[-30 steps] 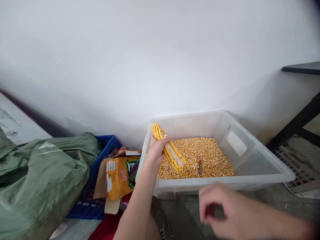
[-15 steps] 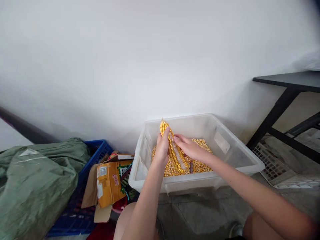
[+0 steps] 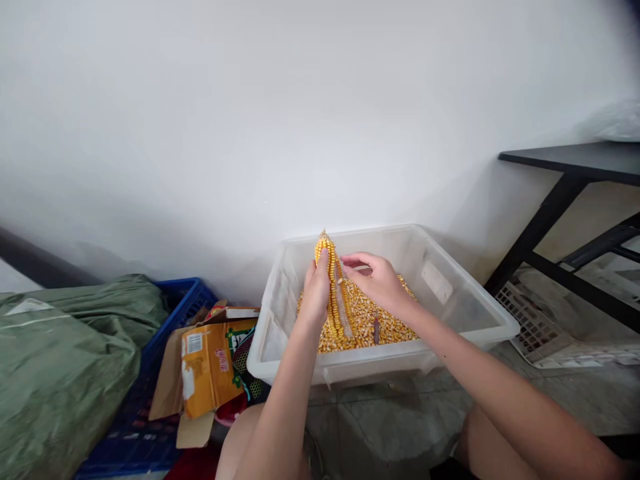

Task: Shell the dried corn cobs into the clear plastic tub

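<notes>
My left hand (image 3: 317, 287) is wrapped around a yellow corn cob (image 3: 333, 290), thumb on its front near the pointed upper end. The cob is held tilted over a translucent plastic bin (image 3: 295, 368). Down the cob's right side runs a bare pale strip; rows of kernels remain on either side of it. My right hand (image 3: 377, 280) is close beside the cob's upper right side, fingers curved and thumb apart from them, with nothing visible in it. Loose corn kernels (image 3: 395, 327) cover the bin's bottom. A small dark brown stick-like thing (image 3: 377, 331) stands among them.
To the left are a blue plastic crate (image 3: 187, 293), green sheeting (image 3: 65, 360) and an opened yellow carton (image 3: 210, 367). A black table (image 3: 575, 160) stands at right, with a white plastic basket (image 3: 540, 327) beneath. A white wall (image 3: 320, 120) rises behind the bin.
My right hand has drawn slightly away from the cob, and its fingers have spread. The cob is now more upright in my left hand. The whole view has shifted a little.
</notes>
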Available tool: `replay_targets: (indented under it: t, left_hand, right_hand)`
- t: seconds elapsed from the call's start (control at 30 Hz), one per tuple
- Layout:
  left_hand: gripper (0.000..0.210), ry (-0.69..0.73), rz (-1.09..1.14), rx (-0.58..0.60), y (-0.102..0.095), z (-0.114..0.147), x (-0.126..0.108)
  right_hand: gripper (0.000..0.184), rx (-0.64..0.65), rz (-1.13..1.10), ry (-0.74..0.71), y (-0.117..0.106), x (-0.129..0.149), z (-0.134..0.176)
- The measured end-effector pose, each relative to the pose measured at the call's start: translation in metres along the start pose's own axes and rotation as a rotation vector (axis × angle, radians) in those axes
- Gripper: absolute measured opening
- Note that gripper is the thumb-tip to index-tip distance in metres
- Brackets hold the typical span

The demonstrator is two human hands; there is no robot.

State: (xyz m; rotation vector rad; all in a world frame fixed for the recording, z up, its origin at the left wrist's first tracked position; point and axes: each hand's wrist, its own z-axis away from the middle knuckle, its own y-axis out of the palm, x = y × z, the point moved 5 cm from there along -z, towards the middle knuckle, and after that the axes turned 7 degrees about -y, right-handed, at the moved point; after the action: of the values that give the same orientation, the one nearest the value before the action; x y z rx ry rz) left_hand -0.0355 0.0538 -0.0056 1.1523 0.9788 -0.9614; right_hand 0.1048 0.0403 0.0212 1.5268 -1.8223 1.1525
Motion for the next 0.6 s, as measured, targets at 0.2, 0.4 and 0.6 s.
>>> replay_targets:
  t: [0.2, 0.4, 0.6]
  left_hand:
    - [0.052, -0.102, 0.111, 0.095, 0.007, -0.004, 0.003]
    - [0.055, -0.111, 0.085, 0.063, 0.002, -0.003, 0.004]
    - [0.054, -0.072, 0.086, 0.148, 0.004, 0.002, 0.003]
  right_hand:
    - [0.010, 0.094, 0.269, -0.290, 0.010, 0.017, 0.004]
    - [0.012, 0.142, 0.420, -0.277, 0.003, 0.016, 0.002]
    - [0.020, -0.007, 0.169, -0.177, -0.011, 0.017, -0.009]
